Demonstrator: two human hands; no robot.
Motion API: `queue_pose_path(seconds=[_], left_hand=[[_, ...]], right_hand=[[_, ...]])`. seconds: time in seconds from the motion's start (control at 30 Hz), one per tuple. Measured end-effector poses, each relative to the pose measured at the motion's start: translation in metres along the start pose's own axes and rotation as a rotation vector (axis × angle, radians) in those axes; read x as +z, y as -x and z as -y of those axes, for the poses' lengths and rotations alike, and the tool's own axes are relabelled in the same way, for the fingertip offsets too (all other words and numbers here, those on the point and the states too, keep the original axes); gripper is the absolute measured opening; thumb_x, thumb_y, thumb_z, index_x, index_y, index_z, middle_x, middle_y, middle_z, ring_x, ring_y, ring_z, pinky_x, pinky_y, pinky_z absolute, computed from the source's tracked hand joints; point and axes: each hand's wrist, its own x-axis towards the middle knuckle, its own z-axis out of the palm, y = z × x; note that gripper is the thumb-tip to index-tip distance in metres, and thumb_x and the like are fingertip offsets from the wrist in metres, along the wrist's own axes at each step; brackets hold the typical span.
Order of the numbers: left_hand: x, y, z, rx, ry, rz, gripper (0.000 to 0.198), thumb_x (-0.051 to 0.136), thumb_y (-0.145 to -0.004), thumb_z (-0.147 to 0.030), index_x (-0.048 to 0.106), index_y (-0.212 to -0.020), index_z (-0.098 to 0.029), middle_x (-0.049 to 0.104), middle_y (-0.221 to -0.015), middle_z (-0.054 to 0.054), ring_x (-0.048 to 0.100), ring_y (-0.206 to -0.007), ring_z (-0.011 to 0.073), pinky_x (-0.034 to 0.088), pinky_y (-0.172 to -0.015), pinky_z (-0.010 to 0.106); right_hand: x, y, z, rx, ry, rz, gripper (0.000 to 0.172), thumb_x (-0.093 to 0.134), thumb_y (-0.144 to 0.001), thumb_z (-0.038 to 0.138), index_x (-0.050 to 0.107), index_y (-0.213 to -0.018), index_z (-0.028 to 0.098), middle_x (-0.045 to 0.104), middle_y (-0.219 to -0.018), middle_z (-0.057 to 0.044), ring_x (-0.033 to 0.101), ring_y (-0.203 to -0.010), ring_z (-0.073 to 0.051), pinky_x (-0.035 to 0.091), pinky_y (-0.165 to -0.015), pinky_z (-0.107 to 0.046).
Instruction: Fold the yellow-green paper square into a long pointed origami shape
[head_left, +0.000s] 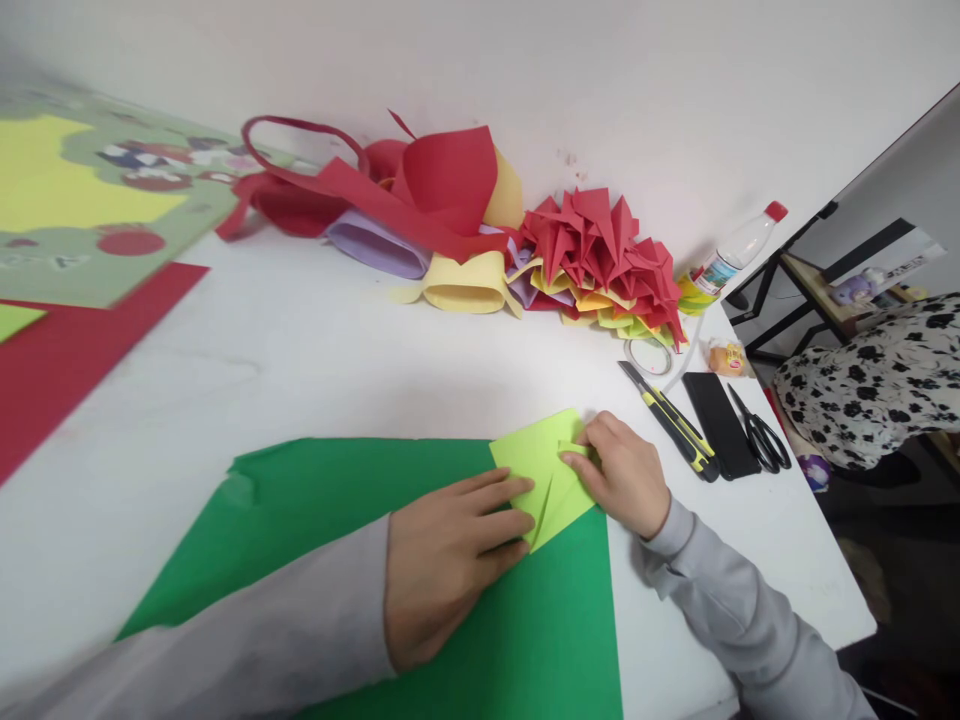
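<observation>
Wall (600, 80): white.
Table (300, 350): white.
Green sheet (315, 510): flat, near edge.
Bottle (739, 245): against the wall, contents unclear.
Lime paper (536, 460): folded, on the sheet's far corner.
Left hand (442, 565): flat, pressing it.
Right hand (626, 475): fingertips pinching its flap.

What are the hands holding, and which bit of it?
Both hold the light green paper down on the dark green sheet. The left hand presses its lower left part flat; the right hand pinches a fold at its right edge.
</observation>
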Motion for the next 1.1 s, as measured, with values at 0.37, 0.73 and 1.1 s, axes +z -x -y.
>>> queue_pose_path(seconds=[0.37,0.73,1.1], left_hand=[[-0.0004,0.0008,-0.0007,-0.015,-0.004,0.003,0.028,0.05,-0.078,-0.012,0.062,-0.103,-0.017,0.068,-0.106,0.008,0.051,-0.118,0.0293,0.038,-0.106,0.049],[0.0004,0.0015,0.0005,-0.023,0.018,0.008,0.031,0.048,-0.079,-0.012,0.06,-0.106,-0.019,0.068,-0.107,0.006,0.051,-0.12,0.0291,0.035,-0.107,0.049],[0.0049,0.0017,-0.0018,-0.018,-0.04,-0.012,0.028,0.051,-0.079,-0.012,0.061,-0.104,-0.018,0.067,-0.103,0.007,0.051,-0.117,0.0299,0.036,-0.105,0.05]], right_hand=[[-0.0015,-0.0003,0.0001,0.017,-0.026,0.018,0.014,0.057,-0.09,0.035,0.055,-0.088,0.021,0.058,-0.093,-0.003,0.056,-0.084,-0.017,0.038,-0.064,-0.026],[-0.0007,0.0004,-0.0009,0.012,-0.008,0.017,0.015,0.061,-0.089,0.035,0.056,-0.087,0.021,0.059,-0.093,-0.003,0.057,-0.085,-0.018,0.04,-0.066,-0.026],[-0.0002,0.0011,0.0022,0.034,-0.017,0.008,0.014,0.058,-0.09,0.034,0.055,-0.088,0.021,0.058,-0.093,-0.003,0.056,-0.084,-0.018,0.038,-0.063,-0.027]])
